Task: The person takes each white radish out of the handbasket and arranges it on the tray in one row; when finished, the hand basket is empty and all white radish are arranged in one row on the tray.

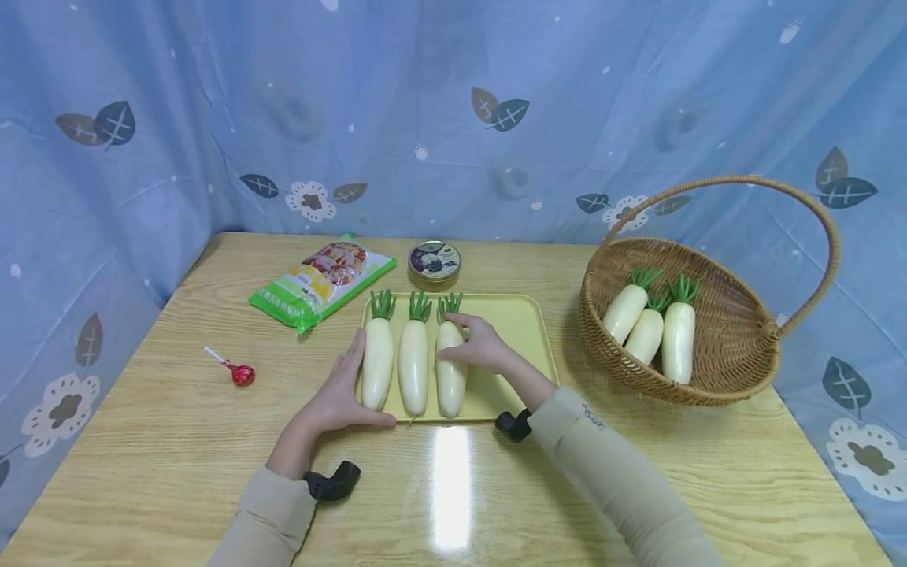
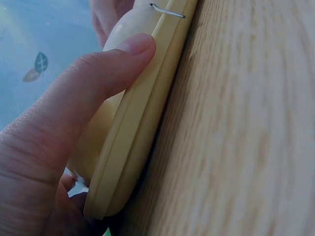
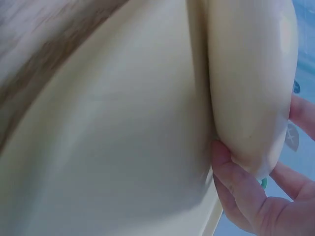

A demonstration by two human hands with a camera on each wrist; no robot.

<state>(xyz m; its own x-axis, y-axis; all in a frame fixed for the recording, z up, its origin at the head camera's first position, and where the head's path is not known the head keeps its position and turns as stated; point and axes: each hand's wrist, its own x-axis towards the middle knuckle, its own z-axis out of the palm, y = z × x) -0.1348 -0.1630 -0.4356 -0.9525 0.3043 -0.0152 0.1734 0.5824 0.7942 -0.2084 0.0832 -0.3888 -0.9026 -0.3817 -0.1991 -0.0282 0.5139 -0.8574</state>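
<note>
Centrally in frame, R hand (image 1: 480, 344) grips smooth, tapered white radish (image 1: 451, 387); L hand (image 1: 343, 398), fingers spread wide, touches yel. tray (image 1: 520, 324), prob. plastic.

Radish (image 1: 452, 384) in right fingers (image 1: 462, 320): creamy white, green top (image 1: 449, 302). Tray (image 1: 523, 321) under right fingers: plain pale yellow. Left of left fingers (image 1: 357, 346): lollipop (image 1: 242, 375) red, stick (image 1: 215, 354) white. Beyond left fingers: bag (image 1: 322, 283) green-white, reddish food print. Beyond right fingers: tin (image 1: 434, 277) gold-sided, purple-white label (image 1: 434, 258). Right of right fingers: basket (image 1: 730, 346) woven brown. Below fingers: table (image 1: 531, 496) tan, wood grain. Well past fingers: curtain (image 1: 397, 126) blue, grey-leaf, white-flower print. Sleeves (image 1: 623, 480) behind fingers: beige.
</note>
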